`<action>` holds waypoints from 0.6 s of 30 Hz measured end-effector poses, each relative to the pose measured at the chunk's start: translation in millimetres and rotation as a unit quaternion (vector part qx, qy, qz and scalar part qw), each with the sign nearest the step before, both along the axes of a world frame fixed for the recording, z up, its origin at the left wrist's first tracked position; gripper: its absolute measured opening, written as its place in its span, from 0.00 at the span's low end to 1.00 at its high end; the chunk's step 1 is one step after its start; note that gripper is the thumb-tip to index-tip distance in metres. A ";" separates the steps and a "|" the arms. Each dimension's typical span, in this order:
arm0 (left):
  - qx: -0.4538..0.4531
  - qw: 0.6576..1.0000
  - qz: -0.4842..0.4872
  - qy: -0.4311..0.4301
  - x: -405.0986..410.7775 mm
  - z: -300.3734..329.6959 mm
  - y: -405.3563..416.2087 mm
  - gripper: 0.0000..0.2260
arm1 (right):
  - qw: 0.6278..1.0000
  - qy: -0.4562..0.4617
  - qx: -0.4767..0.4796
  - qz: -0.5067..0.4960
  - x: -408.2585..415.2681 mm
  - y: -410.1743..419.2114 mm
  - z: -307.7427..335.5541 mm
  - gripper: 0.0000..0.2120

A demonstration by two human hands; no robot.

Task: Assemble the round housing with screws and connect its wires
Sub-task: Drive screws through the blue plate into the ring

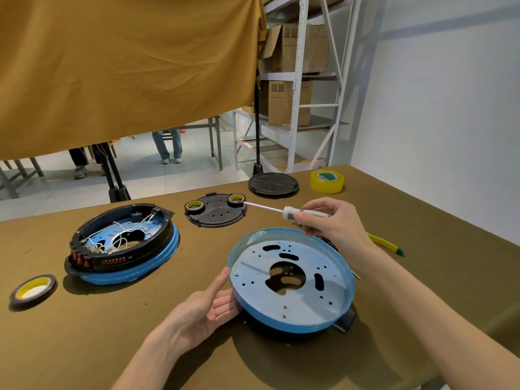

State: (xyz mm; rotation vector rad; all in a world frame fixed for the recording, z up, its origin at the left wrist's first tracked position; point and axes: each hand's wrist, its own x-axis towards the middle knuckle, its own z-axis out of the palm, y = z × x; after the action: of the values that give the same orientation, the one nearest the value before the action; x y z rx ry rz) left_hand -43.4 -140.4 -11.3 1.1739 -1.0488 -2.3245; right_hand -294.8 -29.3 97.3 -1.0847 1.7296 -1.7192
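Note:
A round blue-rimmed housing [292, 280] with a perforated metal plate lies in front of me on a black base. My left hand [209, 308] rests open against its left rim, fingers straight. My right hand [329, 220] grips a screwdriver [270, 208] above the housing's far edge, with its shaft pointing left toward a black cover plate [216, 212]. A small screw [236, 273] sits in the plate near the left rim. A second housing [123, 243] with white wires and copper coils stands at the left.
Two small tape rolls [194, 206] sit on the black cover plate. Another black disc [273, 184] and a yellow tape roll [327, 181] lie at the back. A dark tape roll [33, 288] lies at the left and a yellow-green tool [387, 244] at the right. The table's right edge is close.

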 end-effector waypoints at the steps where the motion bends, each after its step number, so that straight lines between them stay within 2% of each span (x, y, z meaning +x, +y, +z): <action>1: 0.004 1.000 -0.004 0.001 -0.1 0.3 -0.1 0.34 | 1.000 0.006 -0.002 0.001 0.9 -3.0 -1.6 0.12; 9: 0.000 1.000 -0.016 0.012 -0.2 -0.4 -0.3 0.31 | 0.996 0.057 -0.069 0.001 12.2 -21.2 -20.5 0.10; 14: -0.002 1.000 -0.003 0.006 -1.9 -0.9 -0.7 0.33 | 0.988 0.110 -0.109 0.010 25.7 -30.7 -20.7 0.09; 18: -0.009 1.000 -0.001 0.004 -2.3 -1.8 -0.6 0.36 | 0.985 0.118 -0.122 0.003 28.1 -37.9 -15.9 0.09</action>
State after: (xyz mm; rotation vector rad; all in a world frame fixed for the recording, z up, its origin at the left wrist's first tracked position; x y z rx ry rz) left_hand -45.7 -141.0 -13.1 1.1572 -1.0652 -2.3143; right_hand -266.6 -67.3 81.4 -1.4502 1.6786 -1.9012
